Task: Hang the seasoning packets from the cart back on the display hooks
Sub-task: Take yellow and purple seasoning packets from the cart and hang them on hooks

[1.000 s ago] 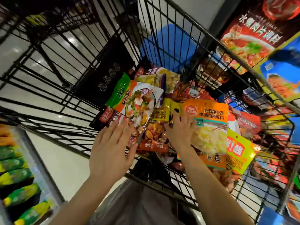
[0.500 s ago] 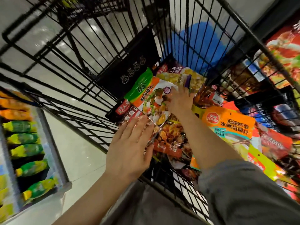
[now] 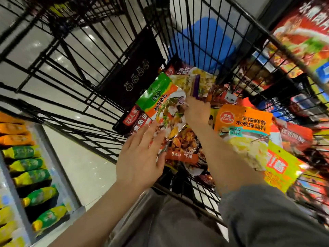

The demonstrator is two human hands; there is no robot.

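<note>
The left hand (image 3: 142,157) is hovering nearest the camera at the near edge of the pile, fingers straight and slightly spread, their tips just touching the lower edge of the green-and-orange packet (image 3: 163,107). It is holding nothing.

Beyond it, the right hand (image 3: 195,111) is reaching deeper into the wire cart (image 3: 240,20). A second ago this hand was resting on the orange packet (image 3: 243,122) to the right; it has since crossed leftward and forward, and is now sitting at the top right edge of the green-and-orange packet. Its fingers are curling down onto that edge, but whether they are pinching it cannot be told, since the fingertips are hidden among the wrappers.

The seasoning packets are all lying in the cart, overlapping in a loose heap; none is lifted clear. The yellow packet (image 3: 281,168) is lying at the right of the heap, and a purple-edged packet (image 3: 195,84) is lying just past the right hand.

Judgement: the selection step is narrowing to one packet, with both hands converging on it. Hanging is not yet started. No display hooks are identifiable in this view.
</note>
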